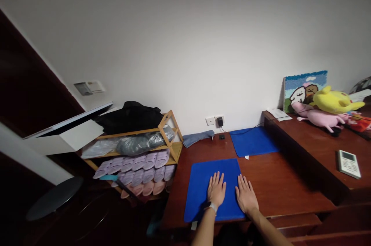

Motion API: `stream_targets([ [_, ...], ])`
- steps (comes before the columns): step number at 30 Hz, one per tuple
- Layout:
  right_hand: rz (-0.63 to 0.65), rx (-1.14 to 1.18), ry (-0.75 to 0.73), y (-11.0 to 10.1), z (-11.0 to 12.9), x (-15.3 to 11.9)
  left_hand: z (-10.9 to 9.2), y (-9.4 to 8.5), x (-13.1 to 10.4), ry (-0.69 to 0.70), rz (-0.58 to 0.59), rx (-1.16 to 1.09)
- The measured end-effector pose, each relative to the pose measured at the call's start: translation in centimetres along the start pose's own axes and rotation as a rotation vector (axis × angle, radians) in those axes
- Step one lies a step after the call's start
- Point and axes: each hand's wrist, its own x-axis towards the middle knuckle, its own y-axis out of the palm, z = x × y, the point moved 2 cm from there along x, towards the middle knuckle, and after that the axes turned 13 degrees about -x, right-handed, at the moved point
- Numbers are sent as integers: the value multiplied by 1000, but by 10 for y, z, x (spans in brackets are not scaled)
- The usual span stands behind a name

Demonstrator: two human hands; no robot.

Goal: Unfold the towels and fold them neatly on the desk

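Observation:
A blue mat (199, 184) lies flat near the front edge of the brown wooden desk (269, 172). Palm down on its middle rests my left hand (216, 190), fingers stretched out, a watch band around the wrist. My right hand (246, 195) lies flat at the mat's right edge, partly over the bare wood, its fingers also extended. Neither hand holds anything. Behind them, a second blue mat (253, 141) lies by the wall. Folded blue-grey cloth (198, 137) is at the desk's back left corner.
Left of the desk stands a wooden rack (171, 134) with several slippers (145, 162) and a black bag (133, 116). A black plug (220, 122) sits in the wall socket. On the raised surface at right are plush toys (333, 101), a picture (304, 91) and a calculator-like device (348, 163).

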Motion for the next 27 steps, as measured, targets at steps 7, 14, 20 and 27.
stream_targets([
  [7,6,-50,12,-1,0,-2,108,-35,-53,-225,-176,149],
  [14,40,-83,41,3,1,0,119,-42,-67,-275,-222,159],
  [20,61,-93,15,-12,3,20,114,-46,-67,-283,-205,172],
  [27,58,-71,-11,-11,1,35,121,-43,-67,-278,-207,197],
])
